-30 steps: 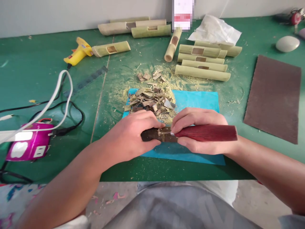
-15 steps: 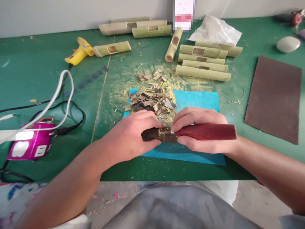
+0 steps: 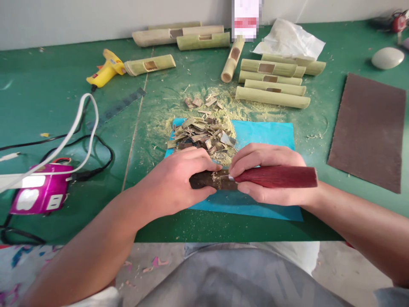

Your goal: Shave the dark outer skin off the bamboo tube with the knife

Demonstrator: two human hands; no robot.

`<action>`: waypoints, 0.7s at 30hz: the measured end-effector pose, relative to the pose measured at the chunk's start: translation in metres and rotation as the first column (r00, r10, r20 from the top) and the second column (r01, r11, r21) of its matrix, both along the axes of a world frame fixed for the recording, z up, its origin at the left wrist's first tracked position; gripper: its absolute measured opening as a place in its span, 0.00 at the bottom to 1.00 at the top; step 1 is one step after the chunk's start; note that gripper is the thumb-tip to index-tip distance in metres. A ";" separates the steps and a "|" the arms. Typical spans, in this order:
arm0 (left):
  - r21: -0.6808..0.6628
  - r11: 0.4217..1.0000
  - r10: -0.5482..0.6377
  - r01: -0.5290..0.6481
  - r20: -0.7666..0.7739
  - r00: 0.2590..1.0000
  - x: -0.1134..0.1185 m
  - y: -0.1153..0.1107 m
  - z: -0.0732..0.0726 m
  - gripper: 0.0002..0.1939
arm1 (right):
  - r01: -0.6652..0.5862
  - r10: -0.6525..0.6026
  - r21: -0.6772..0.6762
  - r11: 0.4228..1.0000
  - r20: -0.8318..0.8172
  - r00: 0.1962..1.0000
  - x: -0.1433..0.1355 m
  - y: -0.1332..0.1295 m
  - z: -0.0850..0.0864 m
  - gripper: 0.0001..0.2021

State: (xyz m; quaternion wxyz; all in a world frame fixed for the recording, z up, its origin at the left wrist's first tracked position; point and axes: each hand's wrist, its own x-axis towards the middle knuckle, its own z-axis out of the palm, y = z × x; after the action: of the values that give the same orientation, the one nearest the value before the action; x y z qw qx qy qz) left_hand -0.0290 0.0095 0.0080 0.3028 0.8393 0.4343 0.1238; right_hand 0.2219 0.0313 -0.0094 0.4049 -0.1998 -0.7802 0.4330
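My left hand (image 3: 188,177) is closed around the left end of a dark brown bamboo tube (image 3: 226,183), which lies crosswise in front of me. In my right hand (image 3: 268,157) is a red-handled carving tool (image 3: 277,177), its thin metal tip pressed to the top of the tube; the cutting edge is too small to make out. My right fingers also steady the tube's right end, which they hide. Pale shavings cling near the tip. Beneath both hands lies a blue sheet (image 3: 265,134), with a heap of bamboo chips (image 3: 204,134) on its left part.
Several cut bamboo tubes (image 3: 271,98) lie at the back, some with rectangular openings. A yellow glue gun (image 3: 107,70) is at the left, near a purple power block (image 3: 44,189) with cables. A brown sheet (image 3: 369,132) and a pale oval object (image 3: 387,58) are at the right.
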 end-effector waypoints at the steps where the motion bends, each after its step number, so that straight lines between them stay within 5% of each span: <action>1: -0.002 1.000 -0.001 0.001 0.001 1.000 0.000 0.000 0.000 0.08 | -0.001 0.001 0.001 1.000 0.000 1.000 0.000 0.000 0.000 0.04; 13: 0.003 1.000 0.001 -0.001 0.003 1.000 0.001 0.000 0.001 0.07 | 0.020 -0.021 0.049 0.999 0.029 0.999 -0.002 0.000 0.003 0.03; 21: -0.023 1.000 0.020 -0.020 -0.001 1.000 -0.001 0.002 0.001 0.13 | 0.193 -0.200 0.116 0.974 0.055 0.978 0.003 -0.009 0.012 0.07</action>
State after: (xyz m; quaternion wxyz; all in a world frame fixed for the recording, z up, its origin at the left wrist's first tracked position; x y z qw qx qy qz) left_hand -0.0299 0.0111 0.0092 0.3108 0.8315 0.4442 0.1215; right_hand 0.2252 0.0226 0.0022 0.4299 -0.2676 -0.7923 0.3403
